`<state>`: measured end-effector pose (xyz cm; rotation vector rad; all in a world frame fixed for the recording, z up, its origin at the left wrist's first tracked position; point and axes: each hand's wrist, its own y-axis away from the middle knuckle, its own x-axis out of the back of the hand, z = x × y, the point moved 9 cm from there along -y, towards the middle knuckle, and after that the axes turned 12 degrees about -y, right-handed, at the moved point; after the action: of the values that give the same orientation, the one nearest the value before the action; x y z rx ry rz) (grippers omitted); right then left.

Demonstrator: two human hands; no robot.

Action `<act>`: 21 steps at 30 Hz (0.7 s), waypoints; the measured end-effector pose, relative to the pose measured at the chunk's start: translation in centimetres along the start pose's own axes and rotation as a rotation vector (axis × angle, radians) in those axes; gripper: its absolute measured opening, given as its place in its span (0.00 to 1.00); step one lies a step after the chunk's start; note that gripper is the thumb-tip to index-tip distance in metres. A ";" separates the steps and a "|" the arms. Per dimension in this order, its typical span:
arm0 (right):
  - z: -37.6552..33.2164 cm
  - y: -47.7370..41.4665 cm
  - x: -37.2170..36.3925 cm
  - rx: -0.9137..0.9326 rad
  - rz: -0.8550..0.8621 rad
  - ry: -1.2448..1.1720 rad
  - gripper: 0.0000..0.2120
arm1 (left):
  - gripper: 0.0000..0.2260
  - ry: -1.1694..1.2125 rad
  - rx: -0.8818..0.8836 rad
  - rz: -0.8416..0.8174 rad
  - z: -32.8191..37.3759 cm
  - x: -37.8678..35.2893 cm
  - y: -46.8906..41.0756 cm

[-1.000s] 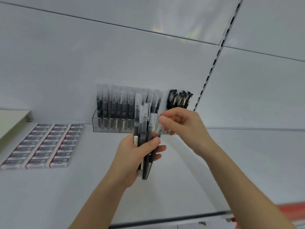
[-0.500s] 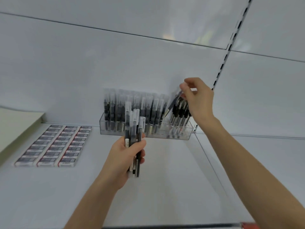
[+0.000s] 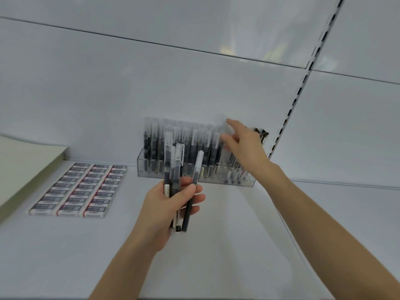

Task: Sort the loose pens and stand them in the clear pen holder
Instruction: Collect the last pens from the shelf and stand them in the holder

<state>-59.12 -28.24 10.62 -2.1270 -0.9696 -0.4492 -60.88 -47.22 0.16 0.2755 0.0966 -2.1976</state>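
Clear plastic is used for the holder (image 3: 141,164), set at the back of the shelf (image 3: 227,245), at 12 o'clock from the left hand (image 3: 166,204), in which a bundle of loose pens (image 3: 176,167) is gripped upright. The right hand (image 3: 244,146), at 1 o'clock, is stretched to the holder's right rows; whether anything is pinched cannot be told. Placing is judged in hand; next, one pen must be drawn out and stood in a free slot. Labels on the boxes (image 3: 80,189) at 9 o'clock cannot be read.
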 end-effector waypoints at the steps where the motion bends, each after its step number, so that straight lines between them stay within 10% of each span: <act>1: -0.3 0.6 0.9 0.008 0.069 -0.051 0.18 | 0.06 -0.001 0.000 -0.006 0.0 -0.1 0.1; 4: -0.5 3.0 2.3 -0.069 0.139 -0.377 0.09 | 0.05 -0.002 -0.002 -0.038 0.1 -0.8 0.4; 9: -1.2 5.9 -1.3 -0.204 -0.224 -0.616 0.02 | 0.07 -0.021 0.001 -0.096 0.0 -2.7 0.4; 17: 1.0 3.4 7.6 -0.091 0.394 -0.651 0.04 | 0.05 -0.110 -0.032 0.008 -0.3 -1.0 0.2; 21: 0.9 1.8 7.3 -0.035 0.428 -0.484 0.06 | 0.04 -0.152 -0.038 0.056 -0.7 -0.4 0.2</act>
<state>-52.97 -24.78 13.31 -2.4456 -0.7203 0.2751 -60.42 -46.93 -0.42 0.0883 0.0464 -2.1511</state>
